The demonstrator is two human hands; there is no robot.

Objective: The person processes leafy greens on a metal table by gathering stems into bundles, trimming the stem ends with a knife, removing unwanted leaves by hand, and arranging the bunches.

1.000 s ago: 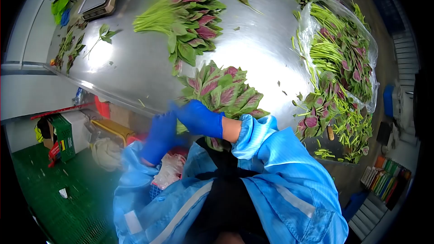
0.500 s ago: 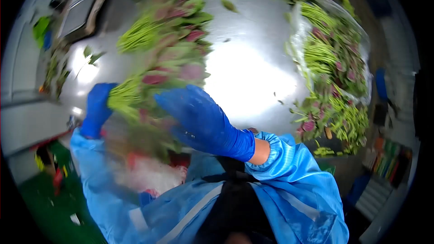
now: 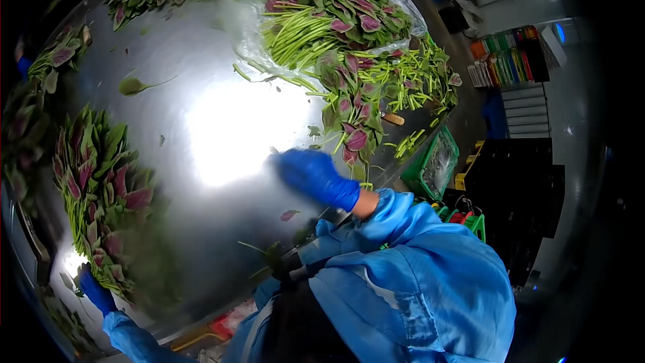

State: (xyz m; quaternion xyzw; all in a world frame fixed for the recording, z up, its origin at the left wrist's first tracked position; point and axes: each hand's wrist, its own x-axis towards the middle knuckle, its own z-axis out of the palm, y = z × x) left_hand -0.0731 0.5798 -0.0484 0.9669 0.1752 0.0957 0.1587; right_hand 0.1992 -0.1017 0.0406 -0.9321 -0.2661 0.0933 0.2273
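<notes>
Blue-gloved, my left hand (image 3: pixel 96 290) is at the lower left, at the stem end of a bunch of red-and-green leafy stems (image 3: pixel 111 265) and closed on it. More leafy bunches (image 3: pixel 91 151) lie just beyond it on the metal table (image 3: pixel 181 47). My right hand (image 3: pixel 309 176), also gloved in blue, hovers over the table near the centre; motion smears its fingers, and no held object shows. Up and to its right, a clear plastic bag (image 3: pixel 252 33) lies under long-stemmed greens (image 3: pixel 295 33). Loose leaves (image 3: pixel 353 107) and cut stems lie closer to the hand.
A wooden-handled tool (image 3: pixel 392 118) lies among the trimmings. Beyond the table's right edge stands a green crate (image 3: pixel 433 165), with black crates (image 3: pixel 510 188) and a row of colourful books or folders (image 3: pixel 504 60) farther off. Another person's blue-gloved hand (image 3: pixel 24 66) shows at the upper left.
The view has swung right, bringing the bagged greens toward the middle. My left hand has gone to the far left with the bunch; my right hand has moved away from the leaves.
</notes>
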